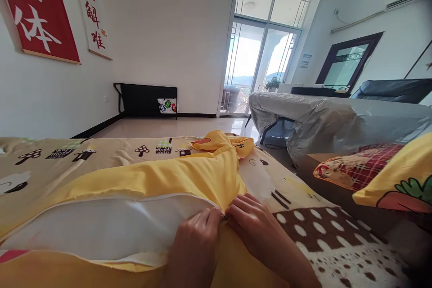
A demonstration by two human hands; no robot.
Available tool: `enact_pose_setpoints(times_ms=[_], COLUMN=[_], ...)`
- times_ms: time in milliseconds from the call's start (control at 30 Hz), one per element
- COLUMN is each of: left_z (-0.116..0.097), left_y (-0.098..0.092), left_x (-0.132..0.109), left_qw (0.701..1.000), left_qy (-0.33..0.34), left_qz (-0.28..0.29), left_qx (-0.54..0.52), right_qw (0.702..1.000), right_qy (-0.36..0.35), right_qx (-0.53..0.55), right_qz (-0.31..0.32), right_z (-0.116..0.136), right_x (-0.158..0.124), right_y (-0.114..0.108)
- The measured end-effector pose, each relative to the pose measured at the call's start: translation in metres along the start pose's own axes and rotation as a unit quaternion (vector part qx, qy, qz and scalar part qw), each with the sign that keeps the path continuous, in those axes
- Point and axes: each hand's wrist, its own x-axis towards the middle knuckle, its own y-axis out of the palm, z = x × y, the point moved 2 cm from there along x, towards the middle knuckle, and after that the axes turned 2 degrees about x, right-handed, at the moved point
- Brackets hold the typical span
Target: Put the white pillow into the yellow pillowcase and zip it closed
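Observation:
A yellow fabric cover (pixel 162 173) lies on the patterned blanket, its long zipped side gaping. White material (pixel 111 225) shows inside the gap, between pale zipper edges. My left hand (pixel 199 229) is closed in a pinch on the zipper edge at the right end of the gap. Right beside it, my right hand (pixel 248 216) pinches the same zipper line, fingers bent. A small dark zipper pull (pixel 223 217) appears between the two hands, partly hidden by fingertips. Beyond the hands, the cover's far corner is bunched up, with a carrot print partly showing.
The beige blanket (pixel 118 153) has mushroom and house prints. To the right are a plaid cushion (pixel 364 164) and a yellow carrot-print pillow (pixel 394 180). A plastic-draped table (pixel 303 108) stands behind them. A black bed-end-like panel (pixel 145 99) leans by the far wall.

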Motion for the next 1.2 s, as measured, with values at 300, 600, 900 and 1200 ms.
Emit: enact_pose_setpoints(times_ms=[300,600,900,1200], left_z=[-0.004,-0.005,-0.007,0.004], left_y=[0.005,0.009,0.010,-0.007], left_x=[0.001,0.001,0.003,0.000], left_qw=[0.999,0.991,0.988,0.990], left_qy=[0.001,0.050,0.051,-0.029], left_qz=[0.010,-0.083,-0.107,-0.051], left_qx=[0.034,0.089,0.095,0.127], right_qw=[1.000,1.000,1.000,0.999], right_qy=[-0.004,0.000,0.011,0.017], right_qx=[-0.002,0.000,-0.006,-0.031], right_qz=[-0.009,-0.012,-0.008,0.004], right_z=[0.000,0.002,-0.001,-0.004], right_x=[0.000,0.001,0.001,-0.002], right_y=[0.000,-0.003,-0.001,-0.010])
